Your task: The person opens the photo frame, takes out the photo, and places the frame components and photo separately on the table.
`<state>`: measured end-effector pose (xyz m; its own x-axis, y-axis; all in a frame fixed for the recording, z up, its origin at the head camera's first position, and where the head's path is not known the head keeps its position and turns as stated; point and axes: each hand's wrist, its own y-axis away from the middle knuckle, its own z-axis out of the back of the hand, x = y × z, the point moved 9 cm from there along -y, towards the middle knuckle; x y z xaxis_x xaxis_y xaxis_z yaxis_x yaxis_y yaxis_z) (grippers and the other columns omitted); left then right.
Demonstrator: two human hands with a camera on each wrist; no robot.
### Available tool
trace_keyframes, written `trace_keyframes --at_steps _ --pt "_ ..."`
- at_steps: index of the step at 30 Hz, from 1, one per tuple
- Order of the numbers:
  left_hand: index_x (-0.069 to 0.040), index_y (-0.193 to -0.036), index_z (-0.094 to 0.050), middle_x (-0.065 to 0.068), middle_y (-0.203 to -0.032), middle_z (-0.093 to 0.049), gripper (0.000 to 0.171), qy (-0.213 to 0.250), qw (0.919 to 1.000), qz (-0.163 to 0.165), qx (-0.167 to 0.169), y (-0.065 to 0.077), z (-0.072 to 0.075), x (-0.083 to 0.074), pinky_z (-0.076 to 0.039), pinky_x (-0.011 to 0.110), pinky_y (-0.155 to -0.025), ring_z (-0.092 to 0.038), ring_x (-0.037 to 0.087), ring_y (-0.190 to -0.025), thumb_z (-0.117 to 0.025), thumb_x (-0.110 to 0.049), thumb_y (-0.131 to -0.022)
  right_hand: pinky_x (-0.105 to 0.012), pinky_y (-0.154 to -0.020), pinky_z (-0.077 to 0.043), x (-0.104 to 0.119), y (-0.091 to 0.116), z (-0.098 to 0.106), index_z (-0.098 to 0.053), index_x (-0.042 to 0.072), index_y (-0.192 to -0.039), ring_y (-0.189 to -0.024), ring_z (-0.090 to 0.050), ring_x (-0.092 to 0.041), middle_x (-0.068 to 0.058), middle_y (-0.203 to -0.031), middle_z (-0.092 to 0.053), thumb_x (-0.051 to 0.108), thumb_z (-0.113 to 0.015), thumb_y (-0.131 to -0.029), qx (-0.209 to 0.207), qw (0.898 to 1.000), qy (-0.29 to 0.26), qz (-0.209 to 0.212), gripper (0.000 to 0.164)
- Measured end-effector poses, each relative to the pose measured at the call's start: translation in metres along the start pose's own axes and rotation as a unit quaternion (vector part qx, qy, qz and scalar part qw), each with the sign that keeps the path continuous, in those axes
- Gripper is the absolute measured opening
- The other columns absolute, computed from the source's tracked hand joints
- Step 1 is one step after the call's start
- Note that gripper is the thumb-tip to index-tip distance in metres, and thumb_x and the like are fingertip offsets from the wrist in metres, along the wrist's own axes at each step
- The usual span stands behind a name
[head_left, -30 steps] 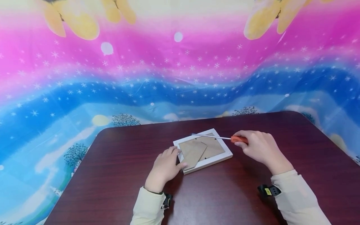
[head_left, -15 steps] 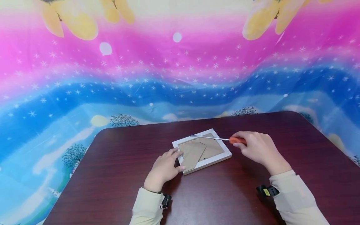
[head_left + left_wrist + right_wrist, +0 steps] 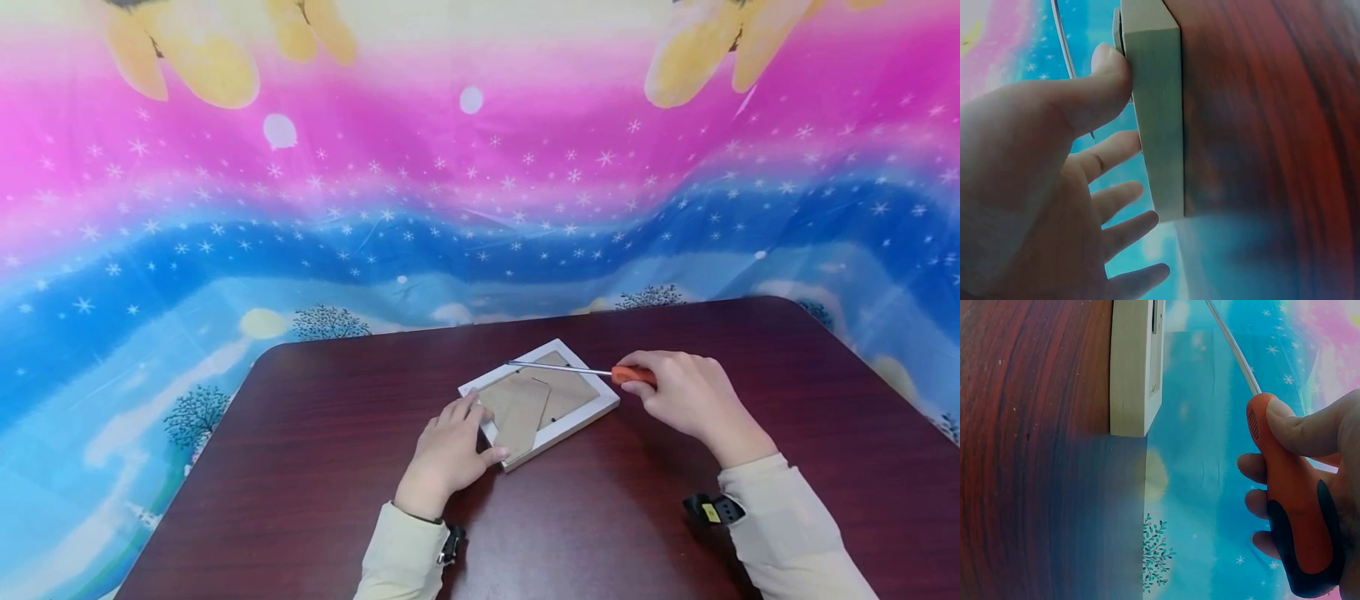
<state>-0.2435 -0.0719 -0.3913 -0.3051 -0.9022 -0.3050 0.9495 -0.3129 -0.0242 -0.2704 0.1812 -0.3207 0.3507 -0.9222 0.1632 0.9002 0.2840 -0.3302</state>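
Note:
A white picture frame (image 3: 573, 423) lies face down on the table, its brown backing board (image 3: 576, 388) and slanted stand flap (image 3: 517, 429) showing. My left hand (image 3: 444, 450) is at its left end; the thumb touches the near corner and the index finger the left edge. In the left wrist view, the other fingers (image 3: 1132, 231) are spread and fairly straight. My right hand (image 3: 693, 398) grips a screwdriver (image 3: 1294, 487) by its orange and black handle, thumb along the top. Its metal shaft (image 3: 558, 366) crosses over the frame, the tip overlapping the far border in the head view.
The dark red wooden table (image 3: 322, 467) has rounded far corners. Behind it hangs a pink and blue cloth (image 3: 420, 183) printed with snowflakes. Each wrist carries a black strap (image 3: 712, 509) over or beside a pale sleeve (image 3: 787, 508).
The frame has turned a little counterclockwise, its right end swinging away and its near left corner shifting right. My left hand has moved with it. The right hand and screwdriver have barely moved.

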Motion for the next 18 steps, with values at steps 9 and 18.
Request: trace_keyframes --at_steps 9,18 --pt "-0.009 -0.11 -0.053 0.025 -0.147 -0.04 0.057 -0.045 0.9988 0.005 -0.018 0.002 0.001 -0.015 -0.04 0.054 -0.104 -0.039 0.036 -0.133 -0.061 -0.055 -0.08 -0.029 -0.047 -0.036 0.002 0.0 0.001 -0.071 0.021 -0.103 -0.053 -0.047 -0.015 -0.004 -0.077 -0.072 0.025 -0.069 -0.079 -0.001 1.0 -0.001 0.005 0.024" --pt "-0.002 -0.114 -0.053 0.026 -0.139 -0.05 0.065 -0.131 0.9892 0.039 -0.052 0.007 0.004 -0.033 -0.043 0.052 -0.1 -0.047 0.035 -0.125 -0.057 -0.058 -0.081 -0.029 -0.047 -0.036 0.004 0.0 -0.001 -0.071 0.021 -0.102 -0.053 -0.045 -0.014 -0.001 -0.072 -0.07 0.027 -0.07 -0.078 0.003 1.0 0.0 0.007 0.025"
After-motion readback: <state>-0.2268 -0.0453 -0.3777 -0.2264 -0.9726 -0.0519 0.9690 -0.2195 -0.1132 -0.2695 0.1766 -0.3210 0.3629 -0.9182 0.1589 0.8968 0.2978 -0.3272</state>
